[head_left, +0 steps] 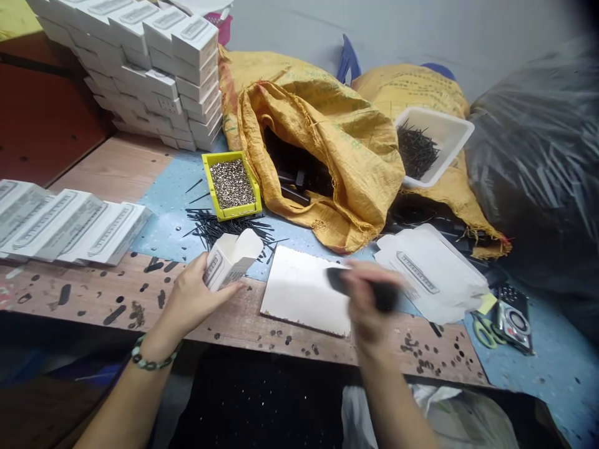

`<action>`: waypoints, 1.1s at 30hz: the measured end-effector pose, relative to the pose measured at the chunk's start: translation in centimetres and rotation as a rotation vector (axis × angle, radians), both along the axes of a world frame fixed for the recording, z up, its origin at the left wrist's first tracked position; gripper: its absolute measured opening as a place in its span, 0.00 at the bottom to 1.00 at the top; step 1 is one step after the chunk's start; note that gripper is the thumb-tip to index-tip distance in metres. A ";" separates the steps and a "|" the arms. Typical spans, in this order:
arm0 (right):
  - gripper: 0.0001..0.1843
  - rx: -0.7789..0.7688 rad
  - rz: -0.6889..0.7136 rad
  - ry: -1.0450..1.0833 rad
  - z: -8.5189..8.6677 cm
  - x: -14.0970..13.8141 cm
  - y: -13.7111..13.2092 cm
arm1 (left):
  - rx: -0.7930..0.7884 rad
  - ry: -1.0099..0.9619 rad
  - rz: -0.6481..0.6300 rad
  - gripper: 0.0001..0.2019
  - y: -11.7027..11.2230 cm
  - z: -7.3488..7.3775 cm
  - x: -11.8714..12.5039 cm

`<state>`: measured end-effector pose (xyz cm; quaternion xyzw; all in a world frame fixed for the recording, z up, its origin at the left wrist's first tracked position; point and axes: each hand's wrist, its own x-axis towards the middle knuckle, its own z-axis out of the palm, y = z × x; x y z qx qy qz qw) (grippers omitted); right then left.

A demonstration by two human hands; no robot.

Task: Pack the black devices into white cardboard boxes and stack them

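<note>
My left hand [189, 299] grips a small white carton [229, 259] with its end flaps open, tilted toward the right. My right hand [367, 299] is smeared by motion and closes around a long black object [362, 288], held over a white board [304, 288] lying flat near the table's front edge. The black object's left tip points toward the carton's open end, a short gap away. A beaded bracelet [152, 360] circles my left wrist.
A yellow bin of small metal pieces [231, 184] and loose black pins [219, 226] lie behind the carton. A yellow woven sack [327, 156] holds black parts. White tray of pins [433, 149], flat white cartons [430, 271], stacked boxes [154, 68], box row [65, 224], scissors [486, 330].
</note>
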<state>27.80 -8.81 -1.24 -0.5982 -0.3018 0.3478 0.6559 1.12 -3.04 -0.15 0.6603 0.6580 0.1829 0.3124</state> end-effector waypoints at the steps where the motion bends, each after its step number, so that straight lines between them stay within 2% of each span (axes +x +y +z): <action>1: 0.15 0.000 0.048 0.000 -0.8 -0.5 0.3 | 0.012 -0.006 -0.017 0.24 0.0 0.1 0.1; 3: 0.16 0.030 0.085 0.013 -2.3 -1.1 1.3 | 0.038 -0.024 -0.049 0.23 -0.1 0.3 0.3; 5: 0.17 0.068 0.027 0.061 -3.2 -0.8 2.5 | 0.055 -0.034 -0.092 0.23 -0.4 0.5 0.3; 9: 0.21 0.128 -0.138 0.233 -3.4 1.5 3.9 | 0.036 -0.057 -0.275 0.21 -1.6 0.2 0.4; 12: 0.27 0.118 -0.174 0.339 -3.3 2.5 4.0 | 0.065 -0.092 -0.388 0.19 -2.6 -0.5 0.5; 18: 0.23 0.064 -0.144 0.470 -2.1 2.6 3.1 | 0.111 -0.102 -0.417 0.19 -3.2 -0.9 0.7; 23: 0.21 0.093 -0.263 0.392 -1.4 2.9 1.9 | 0.142 -0.079 -0.444 0.20 -3.1 -1.1 0.8; 28: 0.19 0.101 -0.198 0.376 -0.8 2.9 0.8 | 0.123 -0.063 -0.434 0.22 -3.2 -1.4 0.8; 31: 0.15 0.088 -0.218 0.435 0.6 2.9 0.2 | 0.109 -0.058 -0.432 0.23 -3.2 -1.6 0.7; 33: 0.11 0.206 -0.243 0.363 1.9 2.8 -0.4 | 0.111 -0.045 -0.444 0.24 -3.1 -1.8 0.7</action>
